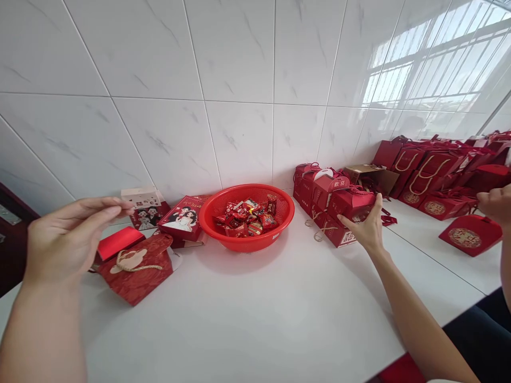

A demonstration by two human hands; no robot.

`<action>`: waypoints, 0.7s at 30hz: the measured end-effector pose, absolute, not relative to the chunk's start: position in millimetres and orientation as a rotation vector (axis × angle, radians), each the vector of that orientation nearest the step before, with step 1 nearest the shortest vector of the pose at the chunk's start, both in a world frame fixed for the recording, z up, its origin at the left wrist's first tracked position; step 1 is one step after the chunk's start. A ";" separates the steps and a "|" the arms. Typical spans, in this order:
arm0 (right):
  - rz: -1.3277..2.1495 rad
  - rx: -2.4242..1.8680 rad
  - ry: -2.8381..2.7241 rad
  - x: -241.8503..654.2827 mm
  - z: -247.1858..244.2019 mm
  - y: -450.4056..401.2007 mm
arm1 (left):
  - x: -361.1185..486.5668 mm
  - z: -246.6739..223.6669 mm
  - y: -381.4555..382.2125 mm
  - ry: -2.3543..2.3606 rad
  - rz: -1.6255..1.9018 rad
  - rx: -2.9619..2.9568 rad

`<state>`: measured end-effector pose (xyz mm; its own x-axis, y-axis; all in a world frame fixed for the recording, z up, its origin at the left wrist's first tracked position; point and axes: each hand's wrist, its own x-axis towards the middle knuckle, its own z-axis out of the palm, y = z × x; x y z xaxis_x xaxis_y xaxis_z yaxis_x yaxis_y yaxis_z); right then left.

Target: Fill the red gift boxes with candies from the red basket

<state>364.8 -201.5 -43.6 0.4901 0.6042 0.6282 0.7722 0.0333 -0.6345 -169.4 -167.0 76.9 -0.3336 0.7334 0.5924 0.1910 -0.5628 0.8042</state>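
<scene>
My right hand (365,226) grips a small red gift box (349,202) at the right of the table, thumb on its front and fingers along its far right side. That box sits at the near end of a row of stacked red boxes (309,186), some with twine bows. My left hand (72,234) is raised at the left, thumb and fingers drawn together; nothing shows between them. Below and behind it lies a red patterned gift bag (139,268) with a rope handle. A red plastic basket (247,244) of wrapped sweets (249,215) stands between my hands.
Boxes with a printed couple (181,218) lean near the wall, left of the basket. A cardboard carton (371,173) and many red bags (431,170) fill the back right. Another person's hand (497,207) is at the right edge, near a red box (471,234).
</scene>
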 end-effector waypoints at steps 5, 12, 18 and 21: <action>-0.187 -1.684 -1.244 366.2 -50.0 -205.5 | -172.0 77.7 -169.1 1.270 1.953 1.500; -0.175 -1.698 -1.271 364.8 -50.2 -209.0 | -182.4 70.3 -161.1 1.348 1.940 1.513; -0.146 -1.650 -1.221 360.1 -44.3 -218.0 | -202.7 70.6 -165.8 1.982 1.447 1.624; -0.308 -1.579 -1.128 355.5 -37.1 -226.3 | -206.7 71.4 -172.0 2.134 1.108 1.752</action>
